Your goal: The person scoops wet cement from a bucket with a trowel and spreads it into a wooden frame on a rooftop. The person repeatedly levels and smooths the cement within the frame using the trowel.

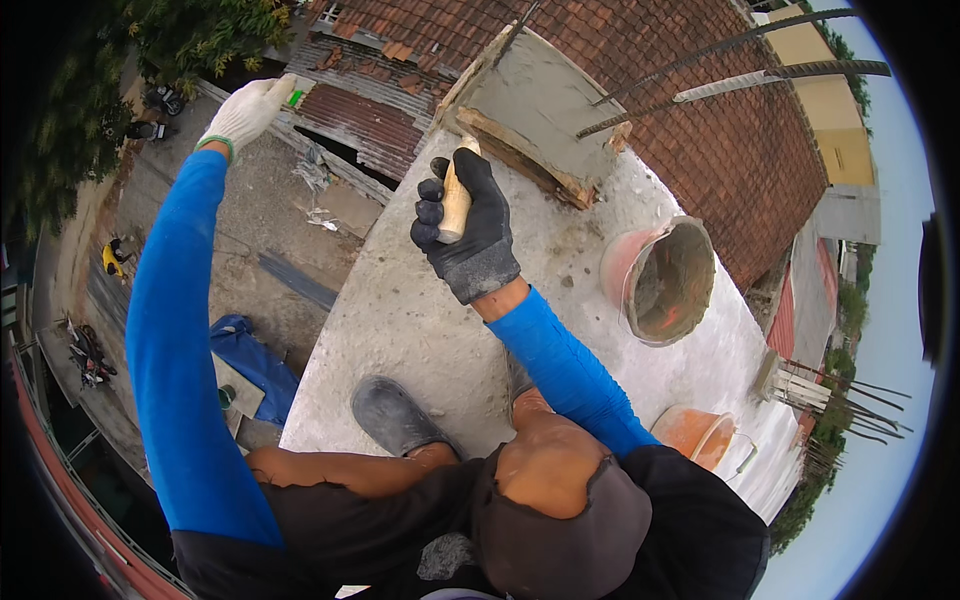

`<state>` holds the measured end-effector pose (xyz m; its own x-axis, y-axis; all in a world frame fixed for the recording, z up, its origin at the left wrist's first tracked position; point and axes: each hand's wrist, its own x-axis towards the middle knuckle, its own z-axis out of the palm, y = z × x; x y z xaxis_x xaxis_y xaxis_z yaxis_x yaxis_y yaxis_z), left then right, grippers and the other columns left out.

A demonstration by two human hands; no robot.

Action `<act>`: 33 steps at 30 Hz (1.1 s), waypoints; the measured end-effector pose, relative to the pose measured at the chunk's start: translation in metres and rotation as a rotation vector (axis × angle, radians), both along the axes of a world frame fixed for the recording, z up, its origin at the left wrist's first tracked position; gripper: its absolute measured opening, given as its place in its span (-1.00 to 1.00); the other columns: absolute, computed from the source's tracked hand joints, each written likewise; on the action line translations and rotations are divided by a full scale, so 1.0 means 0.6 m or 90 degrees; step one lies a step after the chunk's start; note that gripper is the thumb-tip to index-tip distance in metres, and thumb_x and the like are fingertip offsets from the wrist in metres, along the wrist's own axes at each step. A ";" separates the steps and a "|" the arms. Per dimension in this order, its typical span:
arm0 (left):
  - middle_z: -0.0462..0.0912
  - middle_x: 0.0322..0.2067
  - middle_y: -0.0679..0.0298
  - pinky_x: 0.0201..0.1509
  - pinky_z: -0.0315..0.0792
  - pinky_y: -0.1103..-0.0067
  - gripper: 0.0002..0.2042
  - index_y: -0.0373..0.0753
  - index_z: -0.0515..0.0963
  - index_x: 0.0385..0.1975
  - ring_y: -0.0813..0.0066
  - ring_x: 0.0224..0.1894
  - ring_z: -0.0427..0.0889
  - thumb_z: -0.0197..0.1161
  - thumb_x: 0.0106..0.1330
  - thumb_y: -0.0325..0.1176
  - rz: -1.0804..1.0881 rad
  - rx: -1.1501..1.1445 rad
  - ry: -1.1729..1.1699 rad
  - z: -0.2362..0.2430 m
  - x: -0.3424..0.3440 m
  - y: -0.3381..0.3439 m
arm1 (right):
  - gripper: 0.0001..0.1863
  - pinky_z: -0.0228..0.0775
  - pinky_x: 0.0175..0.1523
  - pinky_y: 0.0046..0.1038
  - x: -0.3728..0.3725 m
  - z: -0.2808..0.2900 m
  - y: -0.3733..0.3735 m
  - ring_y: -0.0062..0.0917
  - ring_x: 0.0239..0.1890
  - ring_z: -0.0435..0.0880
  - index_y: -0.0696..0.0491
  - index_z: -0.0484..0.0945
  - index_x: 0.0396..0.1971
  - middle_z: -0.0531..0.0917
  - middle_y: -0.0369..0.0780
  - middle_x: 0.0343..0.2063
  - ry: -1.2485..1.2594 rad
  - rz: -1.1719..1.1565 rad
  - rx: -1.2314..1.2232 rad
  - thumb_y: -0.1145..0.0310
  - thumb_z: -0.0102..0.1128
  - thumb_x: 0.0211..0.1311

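Observation:
My right hand (470, 225), in a black glove, is closed around a pale wooden-handled tool (456, 208). Whatever lies beyond the handle cannot be made out. Just past that hand, a rough wooden board (530, 160) edges a patch of smooth grey wet mortar (550, 95). Out to the left, beyond the slab's edge, reaches my left hand (248, 112) in a white glove with a green cuff. Its fingers are pressed together, and a small bright green piece (296, 98) shows beside the fingertips; what it belongs to is unclear.
A mortar-smeared bucket (612, 265) lies tilted on the concrete slab (400, 310) at right, with an orange bucket (690, 435) nearer me. Steel bars (720, 90) jut across the far right. Left of the slab edge is a drop to the ground (250, 210).

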<state>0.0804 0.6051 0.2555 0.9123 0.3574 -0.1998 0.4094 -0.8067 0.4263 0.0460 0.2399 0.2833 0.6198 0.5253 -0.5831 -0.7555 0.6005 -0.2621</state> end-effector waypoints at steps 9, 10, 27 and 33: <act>0.66 0.15 -0.23 0.33 0.40 0.24 -0.25 -0.37 0.60 0.23 -0.16 0.23 0.61 -0.11 0.55 0.28 0.003 0.024 0.014 0.013 0.000 0.019 | -0.71 0.31 -0.66 -0.44 -0.004 0.039 -0.158 -0.51 -0.65 0.60 0.02 0.58 -0.02 0.64 -0.23 -0.44 -0.289 0.198 -0.410 0.18 0.33 0.42; 0.66 0.14 -0.23 0.33 0.41 0.23 -0.25 -0.37 0.61 0.21 -0.17 0.22 0.61 -0.11 0.55 0.28 0.002 0.033 0.028 0.016 0.000 0.024 | -0.72 0.28 -0.66 -0.48 0.016 0.034 -0.180 -0.53 -0.64 0.60 0.03 0.61 -0.02 0.65 -0.24 -0.43 -0.322 0.225 -0.470 0.20 0.35 0.41; 0.71 0.05 -0.19 0.24 0.44 0.18 -0.22 -0.43 0.65 0.08 -0.15 0.15 0.65 -0.12 0.56 0.31 -0.015 0.114 0.119 0.040 -0.009 0.036 | -0.57 0.15 -0.67 -0.57 0.121 0.021 -0.272 -0.68 -0.69 0.47 0.02 0.61 0.09 0.67 -0.30 -0.44 -0.390 0.301 -0.563 0.12 0.39 0.34; 0.71 0.01 -0.23 0.25 0.46 0.18 -0.26 -0.41 0.67 0.07 -0.18 0.14 0.66 -0.12 0.55 0.26 -0.039 0.131 0.106 0.035 -0.013 0.030 | -0.53 0.45 -0.42 -0.47 0.131 -0.009 -0.289 -0.54 -0.47 0.65 0.06 0.59 0.15 0.72 -0.23 -0.32 -0.399 0.326 -0.484 0.13 0.36 0.34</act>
